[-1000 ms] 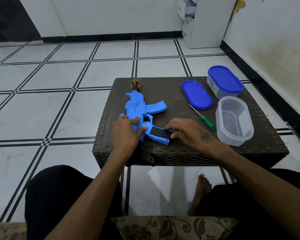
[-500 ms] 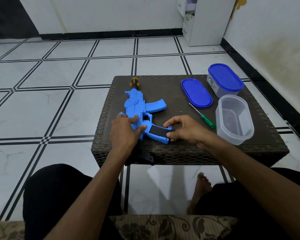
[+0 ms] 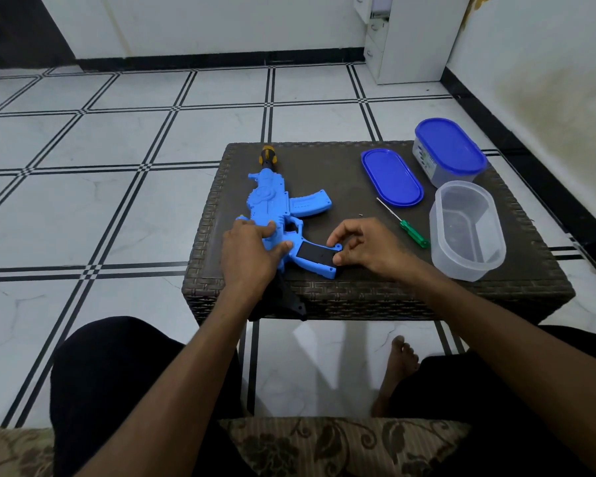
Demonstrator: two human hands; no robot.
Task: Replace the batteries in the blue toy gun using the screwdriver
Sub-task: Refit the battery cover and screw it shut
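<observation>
The blue toy gun [image 3: 272, 201] lies on the dark wicker table [image 3: 358, 297], its orange-black muzzle pointing away from me. My left hand [image 3: 248, 256] grips its body, thumb hooked under and fingers over the top. A black battery cover [image 3: 313, 254] sits in the gun's grip. My right hand [image 3: 369, 249] hovers at the end of the grip with loosely curled fingers, index tip and thumb tip by the grip's edge, holding nothing. The green-handled screwdriver [image 3: 413, 232] lies on the table right of that hand, untouched. A tiny screw [image 3: 361, 214] lies near its shaft.
A loose blue lid [image 3: 391, 177], a closed blue-lidded container [image 3: 448, 149] and an open clear container [image 3: 468, 228] stand on the table's right side. The gun's black stock [image 3: 283, 301] overhangs the near edge. My knees are below; a white cabinet [image 3: 410, 36] stands at the wall.
My right hand has lifted off the black battery cover and drawn back to the right, its fingers arching up. My left hand has kept its hold on the gun.
</observation>
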